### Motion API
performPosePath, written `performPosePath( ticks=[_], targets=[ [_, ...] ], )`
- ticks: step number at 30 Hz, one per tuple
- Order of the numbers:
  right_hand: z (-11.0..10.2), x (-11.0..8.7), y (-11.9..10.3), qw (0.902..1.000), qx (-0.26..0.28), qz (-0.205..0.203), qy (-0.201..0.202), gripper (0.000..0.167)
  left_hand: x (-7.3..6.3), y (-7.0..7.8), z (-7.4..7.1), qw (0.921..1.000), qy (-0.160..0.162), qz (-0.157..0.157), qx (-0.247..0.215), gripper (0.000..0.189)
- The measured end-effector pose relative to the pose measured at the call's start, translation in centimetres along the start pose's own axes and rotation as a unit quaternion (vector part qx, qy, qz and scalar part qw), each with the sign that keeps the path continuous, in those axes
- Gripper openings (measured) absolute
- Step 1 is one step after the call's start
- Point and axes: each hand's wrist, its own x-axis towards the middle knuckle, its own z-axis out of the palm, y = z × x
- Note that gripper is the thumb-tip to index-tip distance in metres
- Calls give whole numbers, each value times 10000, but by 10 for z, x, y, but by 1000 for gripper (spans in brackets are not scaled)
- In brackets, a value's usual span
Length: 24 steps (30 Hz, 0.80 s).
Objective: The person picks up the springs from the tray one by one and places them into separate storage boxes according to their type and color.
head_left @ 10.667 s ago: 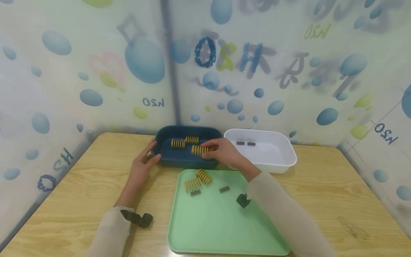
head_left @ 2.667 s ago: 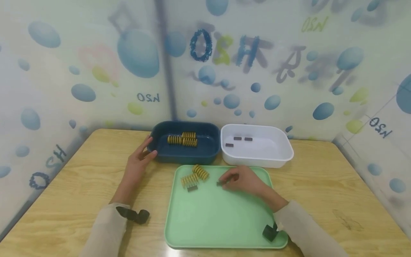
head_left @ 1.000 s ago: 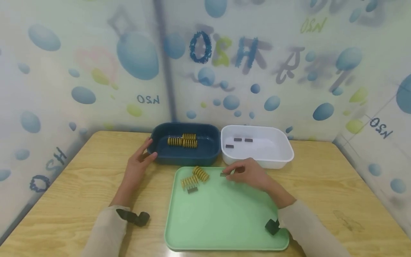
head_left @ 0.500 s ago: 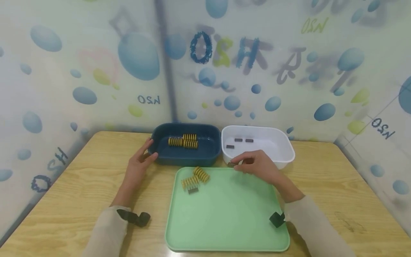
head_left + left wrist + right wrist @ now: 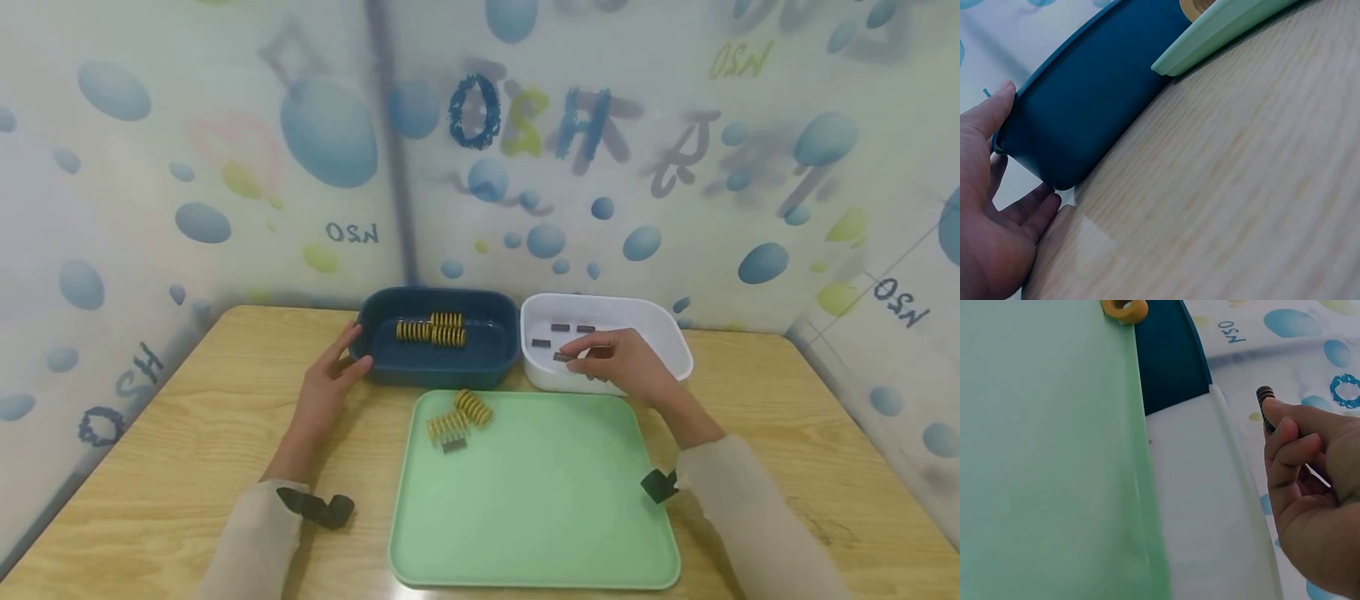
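Evidently, both hands are engaged with bins on the wooden table [image 5: 165, 417]. The right hand [image 5: 622, 367] pinches one dark spring [image 5: 562, 357] between thumb and fingertips; the head view places it over the white bin [image 5: 555, 382], near three loose dark springs [image 5: 560, 328] on that bin's floor. Those contents appear in the head view only; the right wrist view shows the bin's outer wall instead, plus the coiled end of the held spring projecting past the fingertips. The left hand [image 5: 327, 375] is spread wide at the left end of the blue bin [image 5: 438, 377]. From above, its contents are visible: three yellow springs [image 5: 448, 337], lying close together. The left wrist view records the outer wall, with one digit at the rim and others by the bottom corner. On the green tray [image 5: 525, 500], two yellow springs [image 5: 474, 407] and a dark spring [image 5: 454, 446] lie grouped towards its far left corner.
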Motion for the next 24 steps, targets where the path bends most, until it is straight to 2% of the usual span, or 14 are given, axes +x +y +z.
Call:
performPosePath(
  ticks=[5, 15, 20, 24],
  targets=[
    [-8, 6, 4, 10000, -92, 38, 8, 22, -2, 3, 2, 9999, 33, -62, -77, 62],
    [-17, 23, 10, 9988, -272, 415, -20, 23, -1, 3, 1, 9999, 59, -84, -49, 60],
    [-19, 35, 15, 9986, -192, 467, -133, 25, -1, 4, 2, 9999, 70, -72, 49, 59],
    [-20, 40, 16, 9977, -74, 662, -134, 25, -1, 3, 1, 9999, 66, -50, 113, 59]
  ],
)
